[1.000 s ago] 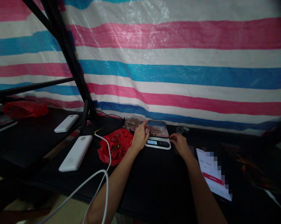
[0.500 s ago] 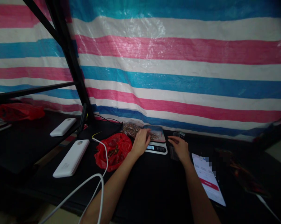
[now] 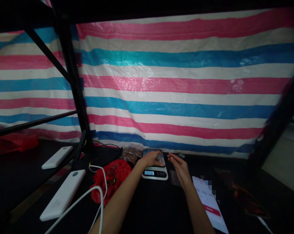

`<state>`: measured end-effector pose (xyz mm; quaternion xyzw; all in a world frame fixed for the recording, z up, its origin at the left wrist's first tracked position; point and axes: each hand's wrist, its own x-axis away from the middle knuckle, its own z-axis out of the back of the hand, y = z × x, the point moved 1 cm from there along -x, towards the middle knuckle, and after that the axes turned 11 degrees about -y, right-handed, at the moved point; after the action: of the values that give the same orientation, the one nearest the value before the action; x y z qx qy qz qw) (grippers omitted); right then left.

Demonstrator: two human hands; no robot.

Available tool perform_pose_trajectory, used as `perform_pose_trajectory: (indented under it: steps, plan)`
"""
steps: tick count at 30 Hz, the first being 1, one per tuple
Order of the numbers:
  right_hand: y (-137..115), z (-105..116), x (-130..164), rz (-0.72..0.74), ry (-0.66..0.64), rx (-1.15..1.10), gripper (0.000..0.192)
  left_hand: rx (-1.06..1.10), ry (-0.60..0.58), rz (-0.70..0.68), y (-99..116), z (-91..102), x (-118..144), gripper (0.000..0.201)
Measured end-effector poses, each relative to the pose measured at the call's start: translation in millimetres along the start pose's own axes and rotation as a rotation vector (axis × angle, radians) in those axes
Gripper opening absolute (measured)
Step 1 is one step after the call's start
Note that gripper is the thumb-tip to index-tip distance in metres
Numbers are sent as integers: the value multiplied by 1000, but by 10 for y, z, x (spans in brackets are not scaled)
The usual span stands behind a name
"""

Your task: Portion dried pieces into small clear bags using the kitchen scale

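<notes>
The white, rectangular plastic digital scale (image 3: 159,178) sits at the far centre of the black tabletop (image 3: 161,208). The left hand (image 3: 152,158) lies over its dark platform (image 3: 146,151); whether it grips anything cannot be determined. The right hand (image 3: 181,166) is just right of the scale, fingertips close together, contents unclear. The scale is probably light, rigid and smooth; hold it by opposite side edges, clear of the display (image 3: 149,173).

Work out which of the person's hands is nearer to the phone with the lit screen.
Right. The right hand is just past the far end of the phone, to its left; the left hand is farther left, over the scale.
</notes>
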<state>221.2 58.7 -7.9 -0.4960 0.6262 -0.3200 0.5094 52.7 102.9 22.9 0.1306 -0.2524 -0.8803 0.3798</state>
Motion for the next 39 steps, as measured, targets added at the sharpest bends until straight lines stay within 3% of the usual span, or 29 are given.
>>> perform_pose_trajectory:
  steps: [3, 6, 10, 13, 16, 19, 26, 32, 36, 39]
  plan:
    - [-22, -56, -24, 29, 40, -46, 33, 194, 160, -67, -18, -57, 27, 53]
    - [-135, -195, -76, 89, 64, -76, 36, 536, 290, -155, 50, -110, 91, 50]
    - [-422, -421, -190, 132, -33, 11, 35, 969, 259, -295, 242, -141, 178, 54]
    - [-638, -530, -269, 121, -203, 221, 33, 1120, 308, -321, 384, -109, 240, 56]
    - [-783, -585, -284, 128, -289, 407, 30, 1167, 471, -317, 481, -52, 290, 51]
    - [-884, -634, -232, 180, -283, 573, 25, 1184, 540, -311, 538, -16, 317, 55]
    - [-1086, -708, -103, 257, -335, 760, 23, 1162, 533, -314, 581, 40, 394, 56]
    - [-1072, -708, -60, 261, -402, 892, 25, 1159, 514, -344, 568, 33, 422, 55]
    - [-1022, -680, -14, 266, -369, 905, 31, 1152, 470, -367, 570, -4, 421, 55]
    - [-1022, -563, 65, 271, -270, 889, 36, 1069, 469, -345, 549, 8, 432, 53]
